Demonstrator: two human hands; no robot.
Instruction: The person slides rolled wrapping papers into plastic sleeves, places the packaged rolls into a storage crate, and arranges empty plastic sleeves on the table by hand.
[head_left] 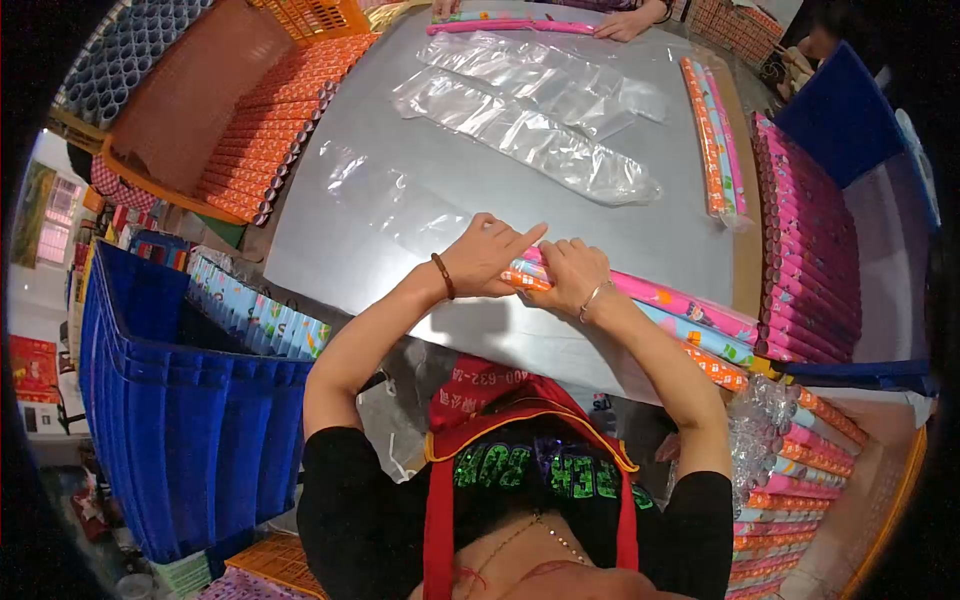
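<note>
We find the right hand grasping patterned rolls, partly covered; we cannot determine the grip of the left hand.

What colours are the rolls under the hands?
Rolls: pink, light blue and orange; clearest in the head view.

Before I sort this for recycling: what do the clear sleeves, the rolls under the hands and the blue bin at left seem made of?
Clear sleeves: thin, glossy plastic film, by the see-through wrinkles and glints.
Printed rolls: probably paper, by their slim rolled form; the sheen may be clear wrap.
Blue bin: likely rigid moulded plastic, semi-gloss, given its ribbed walls.
</note>
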